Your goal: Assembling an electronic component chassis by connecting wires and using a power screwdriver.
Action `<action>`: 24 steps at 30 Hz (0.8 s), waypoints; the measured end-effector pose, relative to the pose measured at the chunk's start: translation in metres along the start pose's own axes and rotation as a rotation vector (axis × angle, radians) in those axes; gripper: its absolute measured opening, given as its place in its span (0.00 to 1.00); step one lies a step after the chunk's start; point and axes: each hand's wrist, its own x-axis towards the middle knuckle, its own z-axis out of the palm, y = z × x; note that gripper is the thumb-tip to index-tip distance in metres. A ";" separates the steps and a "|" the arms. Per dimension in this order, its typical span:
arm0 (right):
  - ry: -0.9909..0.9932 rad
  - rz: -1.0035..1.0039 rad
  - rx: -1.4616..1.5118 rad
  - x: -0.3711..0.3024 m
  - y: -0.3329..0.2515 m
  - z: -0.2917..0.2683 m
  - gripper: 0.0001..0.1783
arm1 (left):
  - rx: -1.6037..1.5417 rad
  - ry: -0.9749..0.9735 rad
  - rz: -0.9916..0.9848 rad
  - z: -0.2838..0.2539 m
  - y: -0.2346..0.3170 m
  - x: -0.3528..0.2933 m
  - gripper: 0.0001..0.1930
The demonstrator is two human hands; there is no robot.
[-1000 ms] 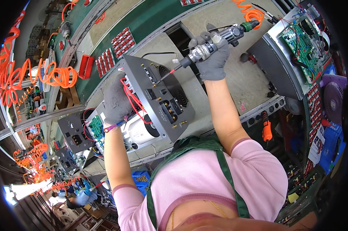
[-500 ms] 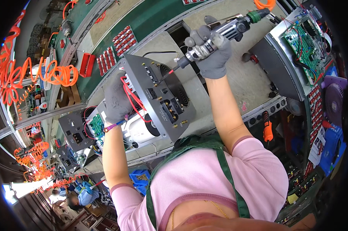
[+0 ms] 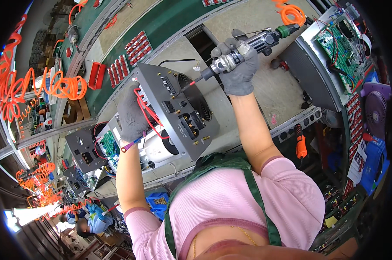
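Note:
My right hand (image 3: 240,73), in a grey glove, is wrapped round an air screwdriver (image 3: 262,42). Its long bit, with a red collar, slants down to the left and meets the dark grey panel (image 3: 172,130) beside a row of small connectors. This upright panel carries a round fan grille (image 3: 198,99), sockets and brass terminals. Behind it, my gloved left hand (image 3: 133,115) reaches in by red wires (image 3: 148,108) at the unit's inner side; its fingers are mostly hidden. Close to the left wrist is a purple cable lug (image 3: 127,147), and below sits a white cylinder (image 3: 161,145).
A similar unit with a green circuit board (image 3: 334,50) stands at the right, others at the left. Red parts (image 3: 138,46) and a red box (image 3: 96,76) lie on the green belt. An orange-handled tool (image 3: 300,145) hangs at the bench edge. Orange hoses (image 3: 66,84) coil overhead.
My right hand and the screwdriver have dipped slightly, while the bit stays at the same part of the panel. The orange hose has swung left and down. My left hand has barely moved.

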 end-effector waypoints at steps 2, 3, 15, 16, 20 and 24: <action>0.019 -0.005 -0.021 0.001 0.000 0.001 0.11 | -0.033 0.000 -0.027 0.000 0.001 -0.001 0.31; 0.015 0.002 -0.035 0.001 0.000 0.000 0.11 | -0.057 -0.003 -0.054 0.000 0.003 -0.001 0.31; -0.025 0.066 -0.066 -0.003 -0.006 0.005 0.12 | 0.010 -0.069 -0.033 -0.003 0.016 -0.002 0.23; -0.041 0.053 -0.070 -0.004 -0.006 0.006 0.12 | 0.003 -0.075 -0.027 -0.003 0.015 -0.002 0.23; -0.073 0.015 0.006 0.001 -0.002 0.004 0.10 | 0.081 -0.031 -0.099 -0.002 0.032 0.000 0.27; -0.153 0.047 0.143 0.005 -0.001 -0.001 0.16 | 0.031 -0.007 -0.127 0.000 0.032 -0.001 0.26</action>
